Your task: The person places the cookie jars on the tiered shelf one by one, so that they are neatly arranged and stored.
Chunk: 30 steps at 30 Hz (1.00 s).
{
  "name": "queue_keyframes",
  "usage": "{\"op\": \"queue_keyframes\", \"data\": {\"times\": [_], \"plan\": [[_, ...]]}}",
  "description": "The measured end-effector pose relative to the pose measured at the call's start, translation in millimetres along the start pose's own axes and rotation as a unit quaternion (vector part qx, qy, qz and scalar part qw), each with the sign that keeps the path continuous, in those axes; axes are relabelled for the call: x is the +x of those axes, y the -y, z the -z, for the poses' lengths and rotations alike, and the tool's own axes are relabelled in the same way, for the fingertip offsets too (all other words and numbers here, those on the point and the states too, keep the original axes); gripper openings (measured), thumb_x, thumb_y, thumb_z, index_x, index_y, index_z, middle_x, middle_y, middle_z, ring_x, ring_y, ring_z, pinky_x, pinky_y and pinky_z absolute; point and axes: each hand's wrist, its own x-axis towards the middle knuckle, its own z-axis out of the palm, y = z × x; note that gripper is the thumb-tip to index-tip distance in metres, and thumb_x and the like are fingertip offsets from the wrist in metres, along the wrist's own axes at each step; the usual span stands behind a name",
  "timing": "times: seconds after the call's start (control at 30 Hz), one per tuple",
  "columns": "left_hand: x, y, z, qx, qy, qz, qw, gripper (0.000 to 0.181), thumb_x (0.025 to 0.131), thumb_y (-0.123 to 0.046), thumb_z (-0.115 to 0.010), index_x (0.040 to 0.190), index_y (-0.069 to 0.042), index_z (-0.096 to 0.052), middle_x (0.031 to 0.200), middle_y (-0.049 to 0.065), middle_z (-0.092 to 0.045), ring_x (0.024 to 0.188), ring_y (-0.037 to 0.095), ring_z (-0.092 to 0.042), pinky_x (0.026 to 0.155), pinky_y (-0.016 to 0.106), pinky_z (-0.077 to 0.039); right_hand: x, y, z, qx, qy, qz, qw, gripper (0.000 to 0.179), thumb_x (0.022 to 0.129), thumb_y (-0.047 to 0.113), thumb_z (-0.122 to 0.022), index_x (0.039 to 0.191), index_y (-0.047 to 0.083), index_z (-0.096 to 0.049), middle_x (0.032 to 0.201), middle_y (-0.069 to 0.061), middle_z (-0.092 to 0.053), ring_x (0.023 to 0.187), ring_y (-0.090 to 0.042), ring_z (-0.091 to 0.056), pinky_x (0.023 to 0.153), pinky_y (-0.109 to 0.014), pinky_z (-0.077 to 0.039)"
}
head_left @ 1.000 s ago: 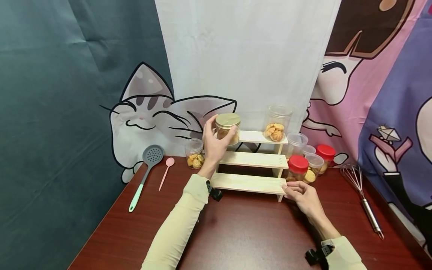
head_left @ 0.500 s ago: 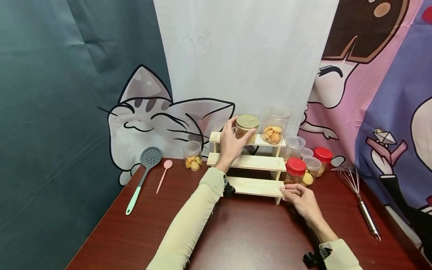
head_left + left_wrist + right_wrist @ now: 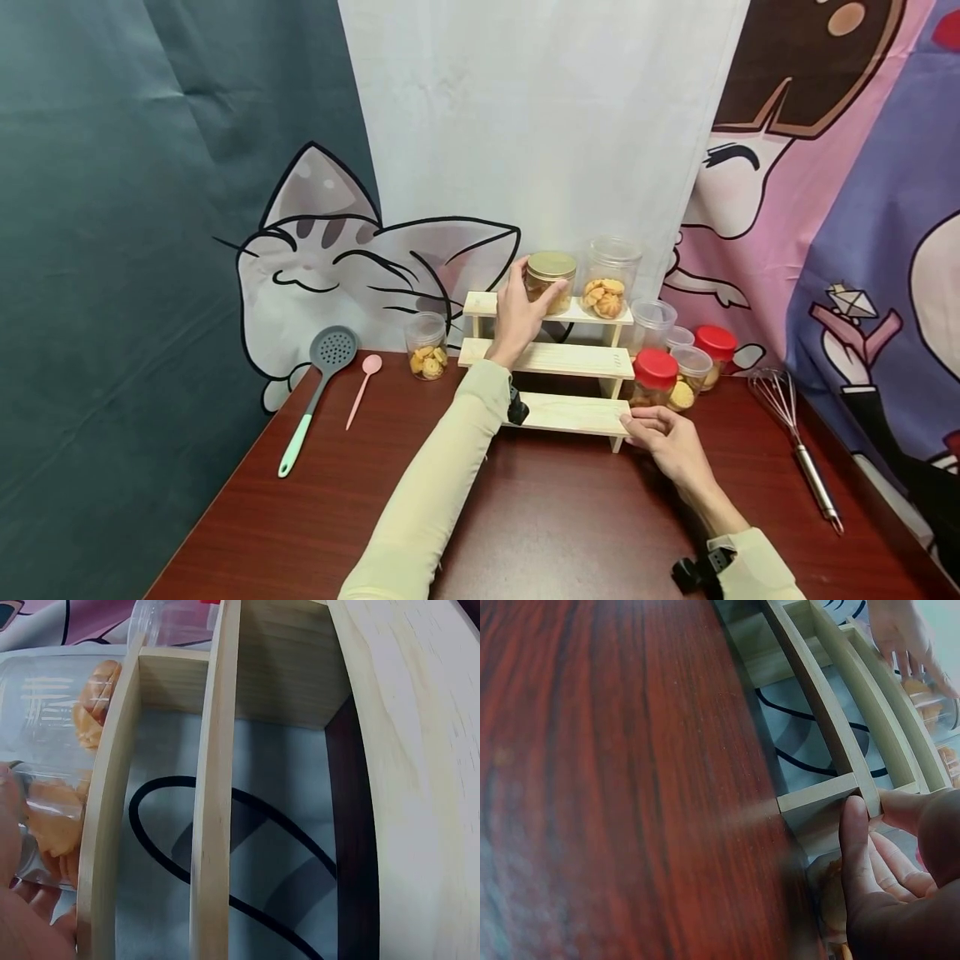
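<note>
A three-tier wooden shelf (image 3: 573, 358) stands on the table against the backdrop. My left hand (image 3: 519, 315) holds a clear jar with a gold lid (image 3: 552, 265) on the top tier, thumb and fingers on either side. In the left wrist view, biscuits (image 3: 52, 817) show through that jar's wall. Just right of it, a taller clear jar of biscuits (image 3: 609, 279) sits on the same tier. My right hand (image 3: 671, 442) pinches the right end of the lowest tier; in the right wrist view the thumb (image 3: 857, 847) presses the board's end.
Right of the shelf cluster several jars, including a red-lidded jar (image 3: 655, 371) and another red-lidded jar (image 3: 715, 350). A whisk (image 3: 798, 450) lies far right. On the left are a biscuit jar (image 3: 427, 348), a pink spoon (image 3: 364, 387) and a slotted turner (image 3: 322, 383).
My left hand has carried the gold-lidded jar rightward along the top tier, close beside the taller jar. The right hand keeps its hold on the lowest tier. The head view has shifted slightly.
</note>
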Motion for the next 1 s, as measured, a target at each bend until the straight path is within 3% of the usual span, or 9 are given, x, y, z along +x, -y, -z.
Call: {"op": "queue_keyframes", "data": {"times": [0.43,0.73,0.87,1.0], "plan": [[0.8,4.3,-3.3,0.032,0.009,0.001,0.9994,0.086,0.097,-0.057,-0.077,0.165,-0.020,-0.041,0.154,0.008,-0.065,0.137,0.022,-0.066,0.115,0.041,-0.052,0.6,-1.8,-0.9,0.003,-0.001,-0.005,1.0000,0.051,0.101,0.021,-0.080,0.135,-0.012,-0.061,0.103,-0.004,-0.082,0.084,-0.005,-0.076,0.083,-0.029,-0.065],[-9.5,14.1,11.9,0.037,0.036,0.006,0.9986,0.092,0.100,-0.058,-0.073,0.170,-0.014,-0.032,0.169,0.012,-0.048,0.156,0.029,-0.047,0.127,0.046,-0.040,-0.5,-1.9,-3.7,0.003,0.003,0.003,1.0000,0.048,0.101,0.020,-0.080,0.132,-0.012,-0.063,0.100,-0.002,-0.083,0.085,-0.005,-0.077,0.083,-0.030,-0.066],[-11.1,26.0,26.6,0.032,0.001,-0.009,0.9995,0.077,0.105,-0.054,-0.068,0.164,-0.012,-0.042,0.164,0.012,-0.053,0.153,0.029,-0.050,0.126,0.046,-0.041,-0.6,-0.7,-2.4,-0.004,0.003,0.008,1.0000,0.049,0.101,0.023,-0.080,0.132,-0.012,-0.063,0.097,0.002,-0.082,0.085,-0.006,-0.077,0.083,-0.030,-0.066],[-8.7,39.6,47.8,0.033,-0.047,-0.037,0.9976,0.063,0.104,-0.041,-0.072,0.155,-0.009,-0.053,0.154,0.011,-0.061,0.146,0.029,-0.055,0.124,0.045,-0.042,-1.0,-0.3,0.0,-0.009,-0.001,0.010,0.9999,0.049,0.101,0.023,-0.080,0.131,-0.011,-0.064,0.096,0.004,-0.082,0.084,-0.008,-0.078,0.082,-0.031,-0.066]]}}
